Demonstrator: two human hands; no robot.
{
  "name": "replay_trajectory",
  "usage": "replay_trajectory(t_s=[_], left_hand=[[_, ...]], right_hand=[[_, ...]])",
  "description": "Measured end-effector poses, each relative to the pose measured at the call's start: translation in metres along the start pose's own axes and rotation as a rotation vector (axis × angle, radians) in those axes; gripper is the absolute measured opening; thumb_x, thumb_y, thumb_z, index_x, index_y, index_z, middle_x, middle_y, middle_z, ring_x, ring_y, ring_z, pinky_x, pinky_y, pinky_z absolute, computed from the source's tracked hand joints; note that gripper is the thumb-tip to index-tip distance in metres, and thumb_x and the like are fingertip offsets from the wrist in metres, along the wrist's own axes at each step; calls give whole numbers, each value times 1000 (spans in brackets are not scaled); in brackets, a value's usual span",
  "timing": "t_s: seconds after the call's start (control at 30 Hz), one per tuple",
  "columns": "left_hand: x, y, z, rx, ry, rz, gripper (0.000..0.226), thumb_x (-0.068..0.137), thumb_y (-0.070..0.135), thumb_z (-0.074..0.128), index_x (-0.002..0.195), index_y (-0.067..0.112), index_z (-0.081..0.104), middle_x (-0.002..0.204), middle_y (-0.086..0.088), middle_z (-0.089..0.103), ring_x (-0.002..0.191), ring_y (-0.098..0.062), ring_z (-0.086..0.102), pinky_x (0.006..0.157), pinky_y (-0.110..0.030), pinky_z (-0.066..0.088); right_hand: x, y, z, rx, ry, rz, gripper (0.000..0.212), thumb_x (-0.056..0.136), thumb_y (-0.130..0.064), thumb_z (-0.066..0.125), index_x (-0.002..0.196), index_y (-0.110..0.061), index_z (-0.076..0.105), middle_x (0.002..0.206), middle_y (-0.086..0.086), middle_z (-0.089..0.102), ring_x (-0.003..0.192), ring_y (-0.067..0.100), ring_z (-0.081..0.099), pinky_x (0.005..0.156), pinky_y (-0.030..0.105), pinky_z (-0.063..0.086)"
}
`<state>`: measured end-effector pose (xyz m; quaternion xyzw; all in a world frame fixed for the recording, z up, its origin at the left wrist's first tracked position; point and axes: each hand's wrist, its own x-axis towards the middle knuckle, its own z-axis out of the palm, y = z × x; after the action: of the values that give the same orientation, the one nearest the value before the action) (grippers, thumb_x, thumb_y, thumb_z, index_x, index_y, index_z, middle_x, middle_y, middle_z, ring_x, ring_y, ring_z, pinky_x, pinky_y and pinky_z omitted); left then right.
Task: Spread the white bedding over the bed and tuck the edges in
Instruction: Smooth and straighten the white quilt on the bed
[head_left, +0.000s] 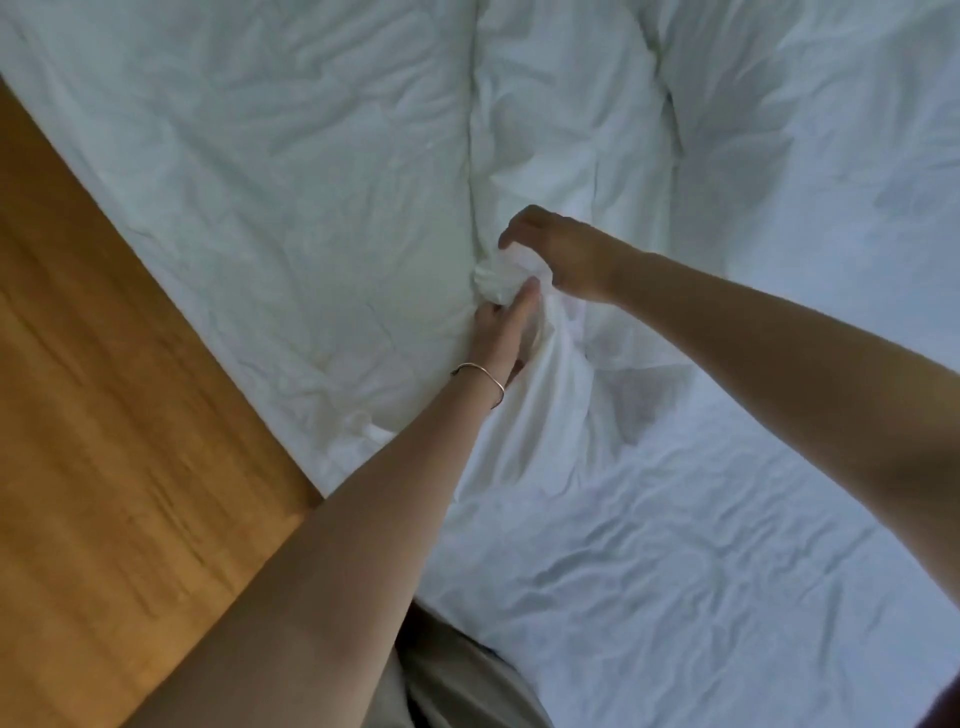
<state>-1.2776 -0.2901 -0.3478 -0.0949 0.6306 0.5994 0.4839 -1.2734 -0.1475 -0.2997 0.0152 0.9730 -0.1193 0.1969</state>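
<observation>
My left hand (498, 332) and right hand (561, 254) both grip one bunched fold of the white bedding (311, 208), fingers curled around it, beside the wooden floor (93, 415).

White bedding (675, 545), orange-brown streaked wooden floor (104, 415), gold bracelet (480, 371).

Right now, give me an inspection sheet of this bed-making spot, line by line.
Surface: bed covered in wrinkled white bedding.
Job's things: white bedding bunched into a wad mid-bed, not yet spread flat.
Clutter: nothing seen.
Hands: left hand grips the wad from below; right hand curls over its top, with the grasp itself unclear.
Cables: nothing seen.
Surroundings: wooden floor left of the bed; thin bracelet on the left wrist.
</observation>
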Motion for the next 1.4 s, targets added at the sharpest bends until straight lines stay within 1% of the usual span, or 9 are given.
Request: replay_trajectory(t_s=[0.1, 0.17, 0.23, 0.37, 0.47, 0.67, 0.83, 1.17, 1.4], left_hand=[[7, 9, 14, 307, 41, -28, 116, 60, 43, 85, 147, 10, 16, 134, 2, 45, 121, -16, 50, 104, -33, 42], [13, 8, 21, 505, 43, -21, 109, 74, 16, 76, 151, 10, -2, 148, -9, 32, 133, -24, 39, 110, -38, 36], [16, 0, 18, 640, -1, 46, 78, 81, 2, 59, 149, 14, 24, 137, -13, 48, 125, -30, 49, 102, -35, 43], [10, -12, -2, 692, -222, 71, 54, 80, -7, 41, 128, 14, 54, 99, 0, 58, 93, -20, 56, 74, -23, 45], [8, -19, -18, 822, -318, 30, 47, 80, -5, 43, 120, 13, 56, 100, -1, 60, 91, -21, 58, 66, -24, 48], [-7, -30, -22, 952, -477, 16, 60, 80, 4, 54, 138, 18, 47, 127, -4, 59, 115, -24, 56, 93, -28, 48], [-60, -68, 5, 1021, -684, 13, 80, 79, 6, 58, 148, 34, 27, 140, 2, 48, 123, -22, 50, 96, -25, 43], [-155, -193, -15, 1227, -620, -183, 76, 72, 4, 65, 140, 15, 33, 112, 0, 52, 102, -22, 53, 84, -29, 47], [-220, -252, -17, 2107, -1052, 333, 56, 79, 37, 64, 132, 37, 46, 140, 3, 34, 117, -25, 44, 94, -36, 44]], right_hand=[[18, 29, -7, -395, -133, -70, 90, 82, 11, 56, 153, -27, 18, 160, 0, 17, 141, 27, 28, 104, 34, 36], [29, 41, -5, -740, -190, -94, 103, 87, -7, 61, 152, -36, -13, 163, -7, -7, 149, 26, 9, 118, 43, 16], [39, 41, -6, -882, -196, -100, 112, 87, -20, 65, 147, -36, -28, 161, -6, -21, 150, 27, -5, 119, 50, 1], [63, 32, -14, -1128, -431, -225, 84, 84, -52, 63, 151, -44, 12, 162, -4, -19, 149, 29, -16, 111, 57, -17], [45, 34, -7, -1187, -604, 59, 65, 80, -69, 52, 140, -49, 37, 146, -29, 37, 139, -5, 28, 112, 44, -25], [-58, 37, 17, -658, -666, 275, 58, 93, -63, 43, 129, -20, 60, 130, 1, 59, 125, 23, 51, 109, 38, 33], [-176, 19, 69, -265, -610, 586, 123, 48, -103, 30, 146, -29, 40, 151, -4, 41, 140, 20, 35, 117, 40, 23], [-355, -121, 212, 405, -339, 943, 78, 69, -83, 51, 124, -29, 60, 134, -4, 55, 127, 21, 47, 103, 33, 40], [-453, -208, 303, 999, -355, 1015, 91, 77, -71, 58, 152, -37, 20, 156, -13, 21, 146, 19, 19, 118, 40, 21]])
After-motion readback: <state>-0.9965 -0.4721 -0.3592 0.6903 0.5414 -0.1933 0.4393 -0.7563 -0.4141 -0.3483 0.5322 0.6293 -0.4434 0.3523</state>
